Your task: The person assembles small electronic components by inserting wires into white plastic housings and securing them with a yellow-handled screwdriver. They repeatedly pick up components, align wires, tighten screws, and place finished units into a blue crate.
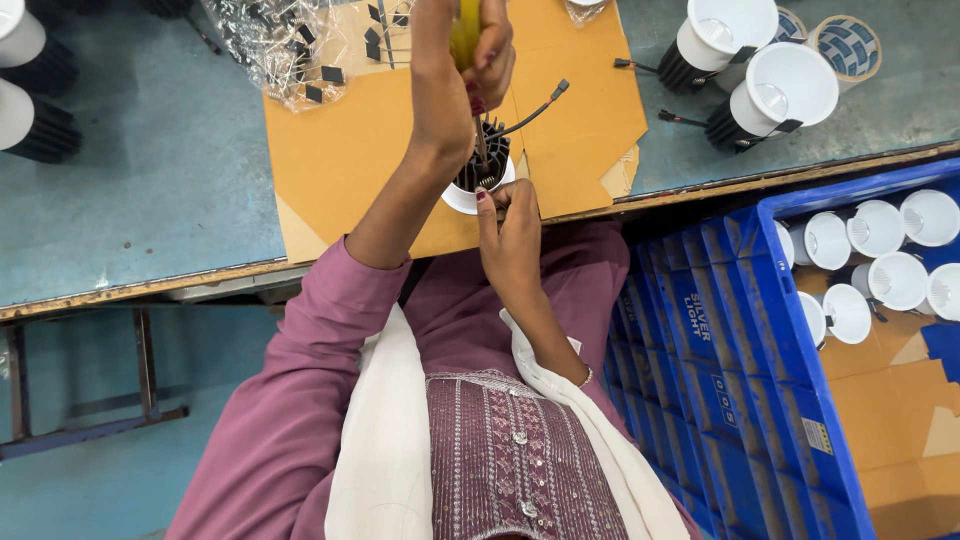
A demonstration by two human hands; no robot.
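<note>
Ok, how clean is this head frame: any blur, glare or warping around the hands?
Head view: even, soft light with faint shadows; the left hand on the yellow-handled screwdriver is cropped at the top edge; wide-lens bowing bends the bench edge; the white lamp housings look slightly blown out.

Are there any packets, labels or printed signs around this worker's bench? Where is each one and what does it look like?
Clear plastic bag: top of the bench on the cardboard sheet, crinkled, holding small black and metal parts.
Blue crate: right of the person, white lettering printed on its side wall.
Small sticker: on the crate's rim, rectangular, pale with tiny print.
No screens in view.
</note>
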